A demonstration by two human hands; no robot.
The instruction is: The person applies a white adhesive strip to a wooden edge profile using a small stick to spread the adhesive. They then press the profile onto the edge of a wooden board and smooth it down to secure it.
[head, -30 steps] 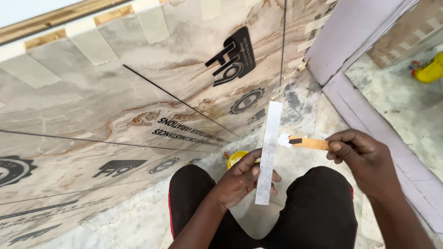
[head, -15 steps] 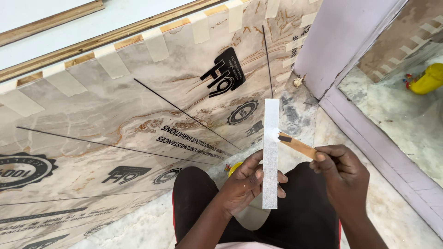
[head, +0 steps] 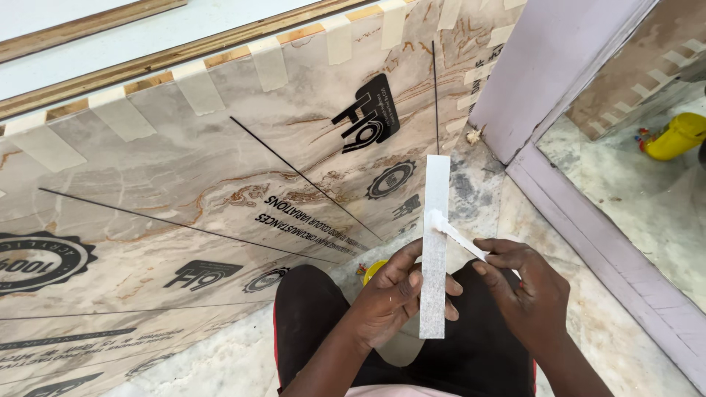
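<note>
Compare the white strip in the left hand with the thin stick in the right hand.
The white strip is long, wide and flat; the thin stick is shorter and much narrower. The white strip stands nearly upright in the left hand; the thin stick lies slanted, pinched by the right hand. The stick's tip touches the strip's face. Both are pale and straight.

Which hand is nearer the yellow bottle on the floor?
Right. The right hand, pinching a small stick, is on the yellow bottle's side; the left hand, holding the white strip, is farther.
</note>
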